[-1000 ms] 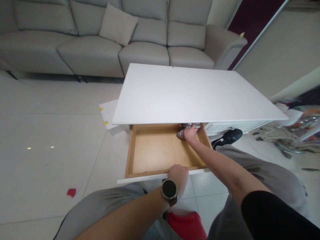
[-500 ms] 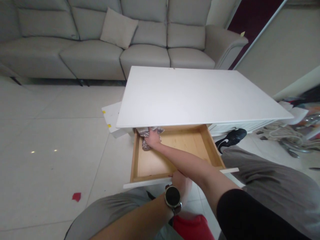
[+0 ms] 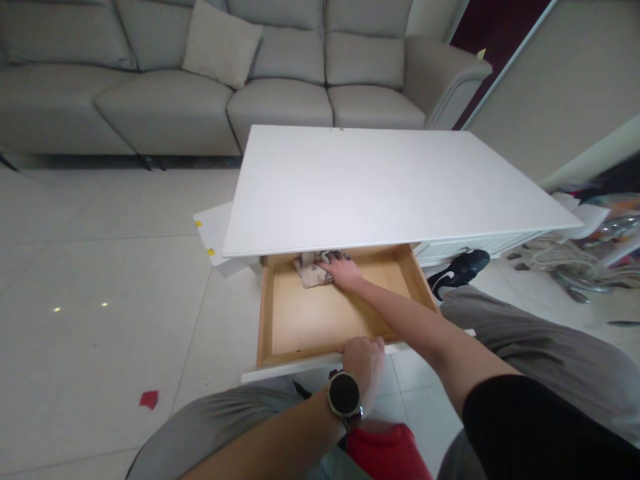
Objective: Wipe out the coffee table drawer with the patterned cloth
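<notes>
Inside the pulled-out wooden drawer (image 3: 310, 327), my right hand (image 3: 344, 272) presses a patterned cloth (image 3: 314, 272) against the bottom, near the back. Its fingers lie over the cloth, which bunches up ahead of them and spreads to the left. My left hand (image 3: 364, 360), with a watch (image 3: 344, 393) on the wrist, is closed over the top edge of the drawer's white front (image 3: 293, 369). The drawer belongs to a white coffee table (image 3: 395, 183), whose top overhangs the drawer's back end.
A grey sofa (image 3: 280, 110) with a cushion (image 3: 223, 43) stands behind the table. A white panel with yellow marks (image 3: 215, 233) juts out at the left. Something red (image 3: 387, 453) lies between my legs, and a red scrap (image 3: 149, 399) on the floor. Coiled hose (image 3: 575, 267) lies at right.
My right hand has moved the cloth rightward from the drawer's back left corner toward the middle of its back. My left hand stays on the drawer front. The view has shifted slightly.
</notes>
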A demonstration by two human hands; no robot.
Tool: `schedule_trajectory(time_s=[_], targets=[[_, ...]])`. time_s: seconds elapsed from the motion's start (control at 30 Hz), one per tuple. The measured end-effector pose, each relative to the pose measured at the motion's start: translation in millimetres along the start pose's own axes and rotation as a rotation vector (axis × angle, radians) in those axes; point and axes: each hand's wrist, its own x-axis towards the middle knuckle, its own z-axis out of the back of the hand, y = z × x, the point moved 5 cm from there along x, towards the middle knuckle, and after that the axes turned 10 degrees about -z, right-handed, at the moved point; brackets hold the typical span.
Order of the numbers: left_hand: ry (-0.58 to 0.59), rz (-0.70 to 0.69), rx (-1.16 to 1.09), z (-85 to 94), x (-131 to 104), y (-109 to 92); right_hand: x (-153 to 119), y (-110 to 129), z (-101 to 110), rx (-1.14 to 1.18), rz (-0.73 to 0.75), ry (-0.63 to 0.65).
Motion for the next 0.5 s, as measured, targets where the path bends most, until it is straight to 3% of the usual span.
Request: schedule_trajectory(time_s=[0.1, 0.17, 0.23, 0.3, 0.37, 0.43, 0.5], targets=[[0.064, -0.04, -0.013, 4.6, -3, -2, -23, -74, -3, -0.11, -0.051, 0.02], [0.068, -0.051, 0.01, 7.9, -3, -2, -41, -120, -3, -0.161, -0.179, 0.0], [0.07, -0.062, 0.026, 8.8, -4, -3, -57, -151, -2, -0.201, -0.298, -0.042], [0.072, -0.071, 0.021, 7.5, -4, -4, -69, -164, -1, -0.21, -0.38, -0.05], [0.069, -0.071, 0.012, 5.5, -4, -3, -74, -163, -2, -0.178, -0.413, 0.011], [0.061, -0.073, 0.004, 3.9, -3, -3, -77, -153, 2, -0.144, -0.377, 0.084], [0.059, -0.079, 0.003, 2.7, -2, -2, -81, -144, 14, -0.162, -0.264, 0.076]])
